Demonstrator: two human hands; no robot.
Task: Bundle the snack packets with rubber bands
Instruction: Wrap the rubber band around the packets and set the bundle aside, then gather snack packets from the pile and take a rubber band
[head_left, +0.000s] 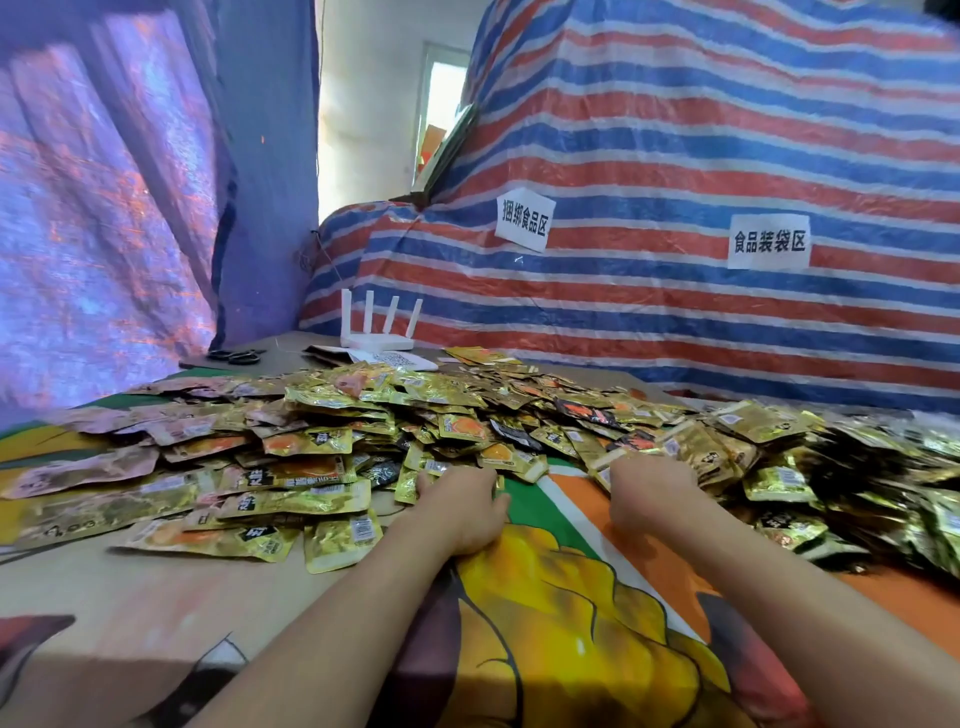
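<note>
**Reaching into the packet heap with both grips**

Gathering stage, by judgement: no bundle made yet, and no rubber band anywhere in view. Packets (363, 415) heaped loose over the far half of the bench (156, 597), mostly gold, a few black or pink, overlapping in every direction, spread from the left side of the view to the right. Probably poured out like this for easy picking from the near rim.

Left grip (462, 512) laid palm down on the printed cloth (571, 623), fingertips touching a gold packet at the near rim of the heap. Right grip (649, 493) set likewise, further right, fingertips hidden among the packets. Cannot tell for either grip whether curled round a packet or only pressing flat, this part being hidden by the backs of the hands. Placed apart, on two sides of a bare strip of cloth, likely for raking packets inward into one small stack.

Behind the heap: white router (376, 332) with four antennas, scissors (236, 356), some papers (384, 358) just beside the router. All kept at the back, seemingly to leave the working space free. Striped tarp (675, 156) hung behind, carrying two paper signs (522, 221).

Next, as a judgement: turning a few packets to one direction before any band. Smooth foil, so some risk of sliding out of a loose stack.
</note>
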